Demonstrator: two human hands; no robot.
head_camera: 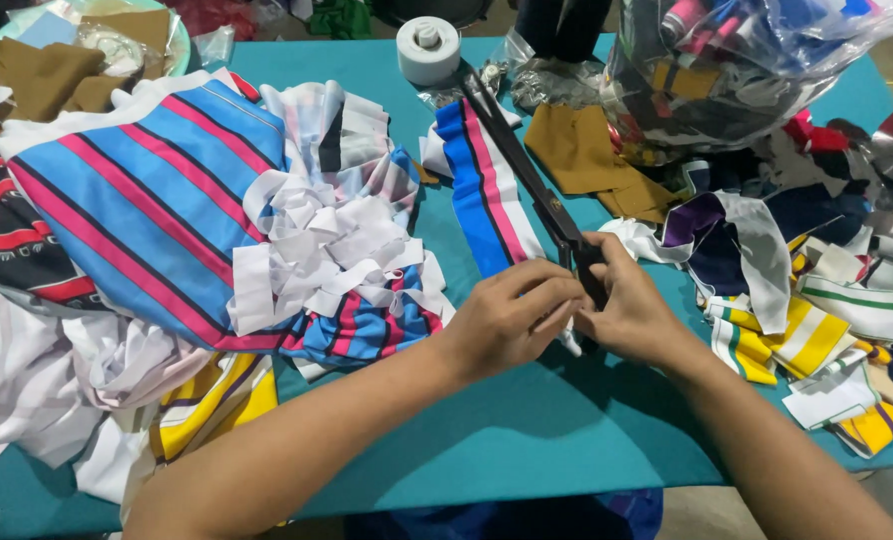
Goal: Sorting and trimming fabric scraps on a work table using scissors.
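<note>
Tabletop point(527, 440) covered in teal cloth, seen from above, with a strip of bare floor showing past its near edge; the rest of the room lies outside the view. Right hand point(635, 312) curled closed around the handles of the long black scissors point(527, 170), whose blades lie together and point away across the table toward the white tape roll point(428, 48). Left hand point(512, 318) just beside the scissor handles, fingers point(552, 290) bent and pinched together on a small white fabric scrap point(570, 338), touching the right hand. Blue, pink and white striped strip point(487, 195) directly beneath and left of the blades. Farther left of the scissors: heap of white ribbon cuttings point(332, 250) resting on a large blue and pink striped cloth point(147, 200). Right of the scissors: brown fabric piece point(587, 160), then a loose pile of yellow, white and navy offcuts point(817, 310). Beyond the blade tips, to the right: clear plastic bag point(747, 60) stuffed with coloured scraps.
</note>
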